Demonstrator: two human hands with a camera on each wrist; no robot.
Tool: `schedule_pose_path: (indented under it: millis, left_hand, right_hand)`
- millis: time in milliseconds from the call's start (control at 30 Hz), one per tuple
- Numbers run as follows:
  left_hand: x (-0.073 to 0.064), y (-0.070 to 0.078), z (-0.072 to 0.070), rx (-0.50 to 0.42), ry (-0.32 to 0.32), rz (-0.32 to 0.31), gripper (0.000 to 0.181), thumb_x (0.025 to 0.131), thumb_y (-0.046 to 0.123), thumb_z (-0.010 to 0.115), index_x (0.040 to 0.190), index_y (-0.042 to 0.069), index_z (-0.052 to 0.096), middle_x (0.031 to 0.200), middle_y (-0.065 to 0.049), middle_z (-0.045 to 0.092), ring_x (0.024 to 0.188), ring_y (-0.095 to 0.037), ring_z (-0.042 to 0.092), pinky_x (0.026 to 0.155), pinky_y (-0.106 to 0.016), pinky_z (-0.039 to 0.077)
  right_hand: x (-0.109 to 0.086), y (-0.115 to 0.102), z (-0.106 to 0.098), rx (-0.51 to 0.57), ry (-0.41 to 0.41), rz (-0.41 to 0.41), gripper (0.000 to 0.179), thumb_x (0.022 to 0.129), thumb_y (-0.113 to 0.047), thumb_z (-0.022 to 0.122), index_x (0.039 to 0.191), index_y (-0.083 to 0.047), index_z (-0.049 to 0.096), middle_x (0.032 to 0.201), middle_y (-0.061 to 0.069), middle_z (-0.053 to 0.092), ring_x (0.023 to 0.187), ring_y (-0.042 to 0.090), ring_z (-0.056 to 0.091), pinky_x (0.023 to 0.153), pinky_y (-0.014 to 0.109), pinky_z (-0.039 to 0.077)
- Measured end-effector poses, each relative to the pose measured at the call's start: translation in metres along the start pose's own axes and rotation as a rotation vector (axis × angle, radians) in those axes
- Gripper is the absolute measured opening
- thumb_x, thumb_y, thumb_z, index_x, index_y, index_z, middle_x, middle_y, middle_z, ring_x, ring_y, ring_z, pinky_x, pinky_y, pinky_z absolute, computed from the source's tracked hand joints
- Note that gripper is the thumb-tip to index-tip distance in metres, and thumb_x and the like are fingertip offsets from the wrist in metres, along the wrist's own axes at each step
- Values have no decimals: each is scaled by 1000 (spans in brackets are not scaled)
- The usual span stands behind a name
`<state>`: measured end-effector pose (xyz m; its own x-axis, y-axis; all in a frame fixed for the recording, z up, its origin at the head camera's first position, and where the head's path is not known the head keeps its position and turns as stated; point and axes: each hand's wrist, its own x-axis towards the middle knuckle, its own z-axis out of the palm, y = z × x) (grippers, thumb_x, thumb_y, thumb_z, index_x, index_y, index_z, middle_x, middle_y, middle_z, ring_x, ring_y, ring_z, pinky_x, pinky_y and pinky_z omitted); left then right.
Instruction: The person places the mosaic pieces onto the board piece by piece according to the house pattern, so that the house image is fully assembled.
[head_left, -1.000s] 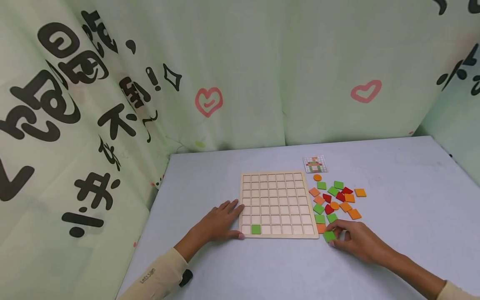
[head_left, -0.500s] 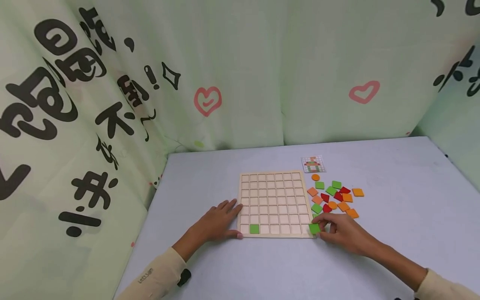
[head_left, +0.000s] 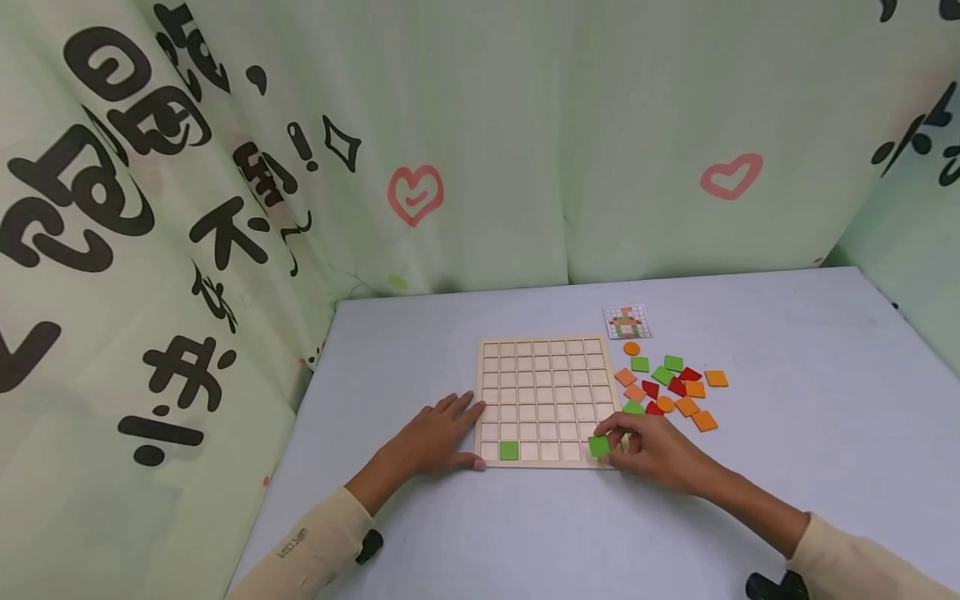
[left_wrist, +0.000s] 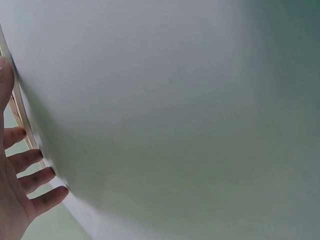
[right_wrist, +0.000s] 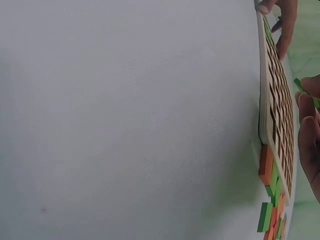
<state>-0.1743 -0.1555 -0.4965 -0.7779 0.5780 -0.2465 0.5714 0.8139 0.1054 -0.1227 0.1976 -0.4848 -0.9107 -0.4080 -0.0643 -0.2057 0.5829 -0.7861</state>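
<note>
Board (head_left: 546,392): a pale wooden grid of small square cells, laid flat on the bench (head_left: 525,533).
Right hand (head_left: 652,450): a green tile (head_left: 599,446) is grasped, pinched between thumb and fingers over the near right corner of the board; whether a cell is touched by it cannot be told.
Left hand (head_left: 438,435): released, its fingers extended and spread, with the thumb and a fingertip rested at the left edge of the board.
Placed tile (head_left: 508,451): green, seated in the board's near row, second cell from the left.
Loose pieces (head_left: 695,389): green squares, orange squares, orange discs and red pieces, scattered just beside the board's right edge; some are partly hidden by the right hand.
Picture card (head_left: 628,322): laid beyond the board's far right corner, with a coloured blocky figure printed over a grid.
Curtain (head_left: 487,100): pale green, printed in black and red, hung well behind the board.
</note>
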Motion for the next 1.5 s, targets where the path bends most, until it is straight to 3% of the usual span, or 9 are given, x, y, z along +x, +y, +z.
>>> schedule_pose_path:
  millis: [267, 567, 867, 1200, 1500]
  left_hand:
    - [-1, -2, 4, -2, 0, -5, 94, 87, 70, 60, 159, 17, 31, 164, -10, 32, 148, -35, 36, 109, -54, 43]
    - [-1, -1, 5, 12, -10, -18, 96, 87, 72, 59, 159, 15, 30, 165, -8, 31, 149, -33, 35, 111, -53, 42]
    - [1, -2, 4, 23, -5, -10, 96, 87, 72, 59, 158, 14, 32, 164, -8, 32, 148, -32, 37, 110, -52, 43]
    - [3, -3, 2, -28, -30, -29, 97, 86, 71, 62, 159, 16, 29, 166, -10, 27, 150, -38, 30, 112, -55, 40]
    - [4, -2, 3, -64, -55, -57, 98, 86, 70, 62, 160, 18, 27, 167, -9, 25, 152, -38, 26, 111, -60, 39]
  right_hand:
    - [13, -8, 7, 8, 13, 3, 26, 86, -11, 77, 111, -13, 70, 90, -3, 65, 60, 8, 53, 54, 21, 47]
    - [30, -15, 14, 70, -32, 1, 28, 88, -11, 76, 115, -9, 70, 91, 1, 65, 59, 9, 53, 54, 21, 47]
    - [43, -16, 22, 59, -37, -12, 27, 87, -11, 77, 113, -9, 70, 90, 1, 65, 61, 9, 54, 55, 20, 48]
    - [53, -21, 28, 73, -57, -2, 28, 88, -11, 76, 115, -8, 70, 92, 1, 66, 69, 12, 60, 61, 21, 53]
    - [59, -27, 34, 86, -79, -2, 29, 87, -9, 75, 115, -5, 72, 89, 0, 66, 61, 10, 54, 54, 21, 48]
